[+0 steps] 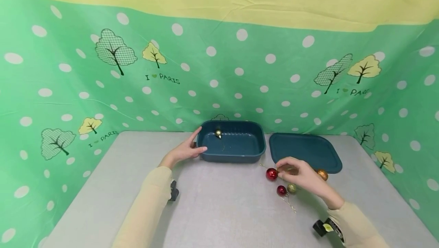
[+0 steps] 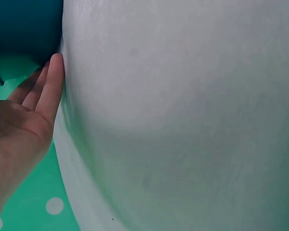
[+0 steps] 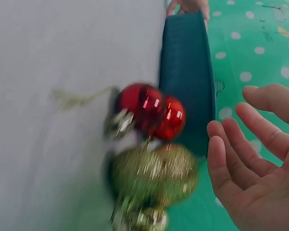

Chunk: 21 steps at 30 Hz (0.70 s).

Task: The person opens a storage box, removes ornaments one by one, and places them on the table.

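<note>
Left hand (image 1: 183,151) flat, steadying bin (image 1: 233,141); right hand (image 1: 302,175) open, empty, over baubles (image 1: 272,174). Pinch one cleanly, avoid strings.

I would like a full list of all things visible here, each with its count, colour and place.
Box: 1, dark teal, open, at the table's back middle.
Lid: 1, dark teal, flat on the table right of the box.
Red baubles: 2, red, on the table in front of the lid.
Gold baubles: at least 3 on the table by the right hand, gold; 1 more inside the box.
Table: 1, grey.
Backdrop: 1, green with white dots and trees, yellow top.
Left hand: 1, touches the box's left end.
Right hand: 1, over the baubles; whether it holds one is unclear.
</note>
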Motion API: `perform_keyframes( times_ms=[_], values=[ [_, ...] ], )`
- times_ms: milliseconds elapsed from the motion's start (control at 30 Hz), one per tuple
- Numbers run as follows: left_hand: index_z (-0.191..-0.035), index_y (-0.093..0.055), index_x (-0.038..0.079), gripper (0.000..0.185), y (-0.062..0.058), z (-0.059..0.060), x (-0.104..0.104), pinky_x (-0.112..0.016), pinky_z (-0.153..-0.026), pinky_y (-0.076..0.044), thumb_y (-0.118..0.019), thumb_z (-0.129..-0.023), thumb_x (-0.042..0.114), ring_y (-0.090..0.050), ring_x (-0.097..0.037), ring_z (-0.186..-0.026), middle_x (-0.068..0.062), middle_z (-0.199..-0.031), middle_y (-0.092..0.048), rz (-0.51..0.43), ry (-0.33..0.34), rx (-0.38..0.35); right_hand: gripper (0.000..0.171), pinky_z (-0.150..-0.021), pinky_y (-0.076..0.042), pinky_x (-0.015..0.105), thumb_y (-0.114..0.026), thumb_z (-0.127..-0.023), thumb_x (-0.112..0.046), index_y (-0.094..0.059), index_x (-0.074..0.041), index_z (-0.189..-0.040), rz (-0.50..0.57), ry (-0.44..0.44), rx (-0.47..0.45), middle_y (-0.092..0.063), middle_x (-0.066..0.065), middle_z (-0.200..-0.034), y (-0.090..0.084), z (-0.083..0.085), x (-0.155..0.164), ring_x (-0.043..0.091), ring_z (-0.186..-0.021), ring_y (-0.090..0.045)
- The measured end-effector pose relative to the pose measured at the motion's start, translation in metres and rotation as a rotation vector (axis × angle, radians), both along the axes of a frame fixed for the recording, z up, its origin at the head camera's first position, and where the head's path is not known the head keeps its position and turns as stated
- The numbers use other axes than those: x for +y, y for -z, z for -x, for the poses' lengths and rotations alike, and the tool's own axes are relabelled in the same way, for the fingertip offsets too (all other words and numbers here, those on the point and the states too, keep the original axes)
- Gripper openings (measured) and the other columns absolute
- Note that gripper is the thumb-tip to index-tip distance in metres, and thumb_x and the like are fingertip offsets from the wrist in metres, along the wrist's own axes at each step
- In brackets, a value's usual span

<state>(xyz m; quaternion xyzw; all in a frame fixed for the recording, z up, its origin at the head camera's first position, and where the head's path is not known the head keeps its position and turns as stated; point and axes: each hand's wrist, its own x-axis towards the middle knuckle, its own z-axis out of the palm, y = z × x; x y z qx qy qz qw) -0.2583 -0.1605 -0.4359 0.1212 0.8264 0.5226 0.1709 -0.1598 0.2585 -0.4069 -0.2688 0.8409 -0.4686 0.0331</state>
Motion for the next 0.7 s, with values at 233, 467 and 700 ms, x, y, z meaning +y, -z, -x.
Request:
perform_keyframes(
  times_ms=[233, 467, 700],
  values=[
    [-0.157, -0.001, 0.030, 0.092, -0.001, 0.000, -0.001, -0.037, -0.082, -0.053, -0.067, -0.093, 0.031, -0.061, -0.027, -0.102, -0.025, -0.157, -0.004, 0.003, 0.005, 0.010, 0.022, -0.082, -0.053, 0.031, -0.068, -0.091, -0.008, -0.066, -0.004, -0.112, 0.047, -0.008, -0.017, -0.063, 0.014, -0.111, -0.002, 0.013, -0.027, 0.031, -0.103, -0.062],
    [-0.157, -0.002, 0.031, 0.092, 0.000, 0.001, -0.001, -0.037, -0.080, -0.053, -0.068, -0.092, 0.031, -0.063, -0.026, -0.096, -0.027, -0.156, -0.009, 0.006, -0.003, 0.005, 0.028, -0.083, -0.053, 0.035, -0.066, -0.092, -0.007, -0.063, 0.000, -0.119, 0.109, -0.034, -0.035, -0.060, 0.016, -0.119, -0.003, 0.032, -0.050, 0.034, -0.107, -0.060],
    [-0.157, -0.002, 0.030, 0.092, 0.003, 0.003, 0.000, -0.036, -0.075, -0.053, -0.068, -0.092, 0.028, -0.062, -0.025, -0.086, -0.029, -0.153, -0.015, 0.001, 0.004, 0.002, 0.024, -0.082, -0.052, 0.035, -0.065, -0.093, -0.011, -0.065, -0.007, -0.117, 0.095, 0.052, -0.060, -0.061, 0.014, -0.120, -0.007, 0.050, -0.069, 0.028, -0.107, -0.059]
  ],
)
